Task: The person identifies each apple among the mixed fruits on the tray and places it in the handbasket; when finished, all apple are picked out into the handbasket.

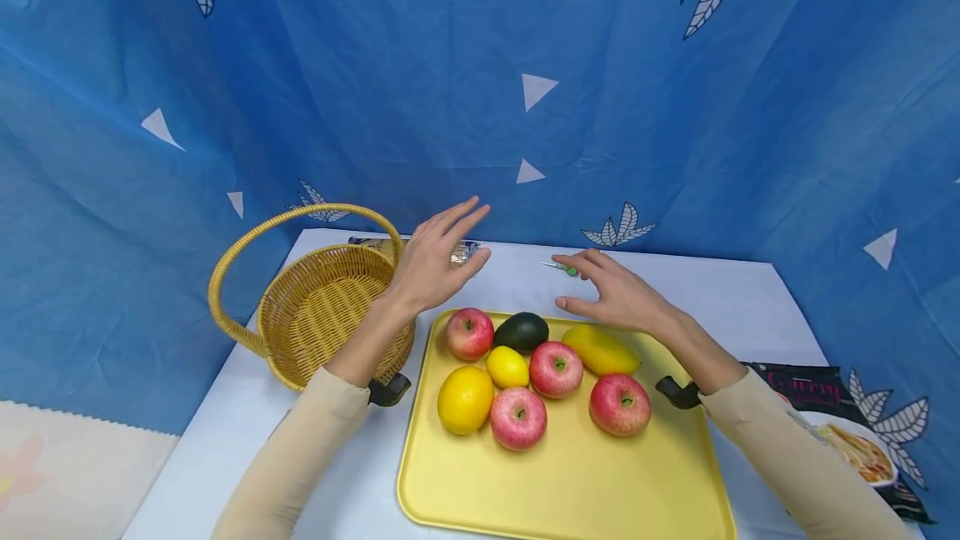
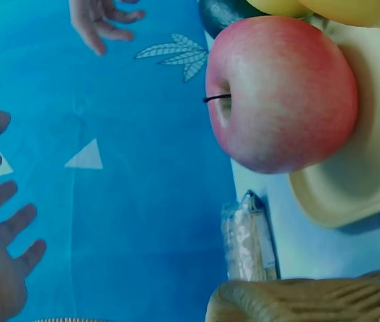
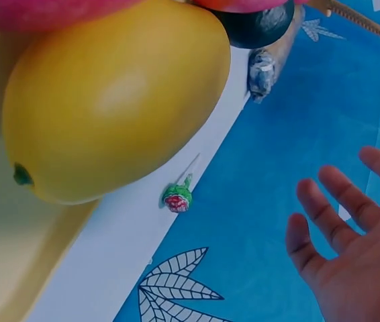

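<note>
My left hand point(image 1: 437, 263) hovers above the table between the basket and the tray's far-left corner, fingers extended and holding nothing. My right hand point(image 1: 618, 292) is raised over the far-right part of the tray, its fingers loosely bent and empty. Below them lies a yellow tray point(image 1: 570, 486) with several red apples point(image 1: 518, 418), a dark green avocado point(image 1: 522, 332), a yellow mango point(image 1: 602, 349), a small lemon point(image 1: 507, 367) and a larger yellow fruit point(image 1: 465, 400). A wicker basket point(image 1: 330, 315) with a tall handle stands left of the tray, nothing inside it.
Behind the tray lies a green-wrapped lollipop point(image 3: 176, 199). A clear-wrapped package point(image 2: 249, 238) is near the table's back edge, partly hidden by the basket and left hand. A black food packet marked "Curry" point(image 1: 806, 386) lies at right, partly under the right sleeve. Blue patterned cloth point(image 1: 480, 65) hangs behind.
</note>
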The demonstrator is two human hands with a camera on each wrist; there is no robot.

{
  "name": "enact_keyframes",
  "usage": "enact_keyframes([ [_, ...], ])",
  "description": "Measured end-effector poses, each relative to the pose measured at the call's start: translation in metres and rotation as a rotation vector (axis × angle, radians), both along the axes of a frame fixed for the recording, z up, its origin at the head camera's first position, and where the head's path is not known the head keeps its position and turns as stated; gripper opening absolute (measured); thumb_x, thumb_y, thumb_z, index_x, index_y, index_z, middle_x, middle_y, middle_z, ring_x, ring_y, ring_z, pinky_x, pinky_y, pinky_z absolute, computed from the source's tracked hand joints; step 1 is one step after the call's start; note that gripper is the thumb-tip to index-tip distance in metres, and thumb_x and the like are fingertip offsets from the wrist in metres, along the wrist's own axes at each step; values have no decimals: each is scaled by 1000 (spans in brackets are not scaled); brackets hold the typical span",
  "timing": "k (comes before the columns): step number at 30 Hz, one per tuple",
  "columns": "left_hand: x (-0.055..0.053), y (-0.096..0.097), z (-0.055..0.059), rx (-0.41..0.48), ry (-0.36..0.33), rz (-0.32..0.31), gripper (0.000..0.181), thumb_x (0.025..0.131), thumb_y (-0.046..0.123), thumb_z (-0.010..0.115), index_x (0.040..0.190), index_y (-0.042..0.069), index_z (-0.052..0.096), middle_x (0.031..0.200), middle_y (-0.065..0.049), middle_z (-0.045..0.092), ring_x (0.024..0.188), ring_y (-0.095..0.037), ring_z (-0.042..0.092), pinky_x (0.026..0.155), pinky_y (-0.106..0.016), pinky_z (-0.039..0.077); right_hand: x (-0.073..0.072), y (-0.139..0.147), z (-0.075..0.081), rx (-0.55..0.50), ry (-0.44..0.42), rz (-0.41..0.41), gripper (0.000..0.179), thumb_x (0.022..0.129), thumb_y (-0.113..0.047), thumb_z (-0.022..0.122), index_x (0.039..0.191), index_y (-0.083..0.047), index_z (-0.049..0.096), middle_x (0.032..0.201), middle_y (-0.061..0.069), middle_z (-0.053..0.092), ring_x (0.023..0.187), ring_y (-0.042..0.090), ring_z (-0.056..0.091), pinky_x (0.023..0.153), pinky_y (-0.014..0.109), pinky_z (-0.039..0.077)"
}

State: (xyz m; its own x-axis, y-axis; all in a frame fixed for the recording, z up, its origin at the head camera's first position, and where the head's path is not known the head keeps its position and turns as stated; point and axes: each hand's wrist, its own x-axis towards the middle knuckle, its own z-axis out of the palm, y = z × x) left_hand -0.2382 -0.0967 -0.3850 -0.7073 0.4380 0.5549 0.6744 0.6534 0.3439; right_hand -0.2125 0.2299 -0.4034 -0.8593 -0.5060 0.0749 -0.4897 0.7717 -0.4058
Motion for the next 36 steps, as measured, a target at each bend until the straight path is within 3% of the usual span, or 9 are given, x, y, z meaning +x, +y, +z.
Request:
enact_keyframes([
  [14, 11, -17, 4, 100, 66, -66, 59, 96, 35, 67, 151, 26, 48, 156, 3, 45, 138, -22, 47, 110, -52, 39, 14, 2, -6, -36, -72, 93, 67, 91, -60, 65, 150, -34, 46, 139, -3, 52, 104, 15, 56, 82, 38, 51],
  [19, 16, -25, 6, 137, 102, -79, 58, 94, 30, 71, 148, 20, 52, 153, 2, 49, 137, -23, 48, 110, -48, 40, 20, 4, -6, -46, -99, 117, 67, 90, -61, 66, 148, -33, 48, 136, -5, 53, 103, 16, 57, 79, 37, 50],
  [24, 20, -34, 10, 171, 132, -92, 58, 93, 26, 72, 148, 18, 53, 152, 1, 50, 136, -23, 49, 111, -45, 40, 25, 7, -8, -67, -126, 145, 66, 89, -59, 68, 147, -32, 50, 136, -7, 54, 103, 15, 57, 79, 42, 52],
  [30, 23, -47, 14, 203, 145, -106, 59, 91, 21, 74, 146, 18, 54, 149, -1, 53, 134, -24, 51, 111, -45, 40, 29, 8, -9, -92, -170, 169, 64, 89, -54, 70, 145, -32, 51, 135, -6, 54, 106, 24, 60, 83, 47, 53],
  [36, 26, -60, 16, 231, 166, -99, 57, 90, 22, 73, 144, 15, 56, 149, -1, 54, 134, -24, 52, 110, -44, 40, 33, 9, -11, -75, -219, 179, 62, 90, -50, 71, 146, -33, 50, 136, -4, 54, 107, 21, 58, 86, 47, 52],
])
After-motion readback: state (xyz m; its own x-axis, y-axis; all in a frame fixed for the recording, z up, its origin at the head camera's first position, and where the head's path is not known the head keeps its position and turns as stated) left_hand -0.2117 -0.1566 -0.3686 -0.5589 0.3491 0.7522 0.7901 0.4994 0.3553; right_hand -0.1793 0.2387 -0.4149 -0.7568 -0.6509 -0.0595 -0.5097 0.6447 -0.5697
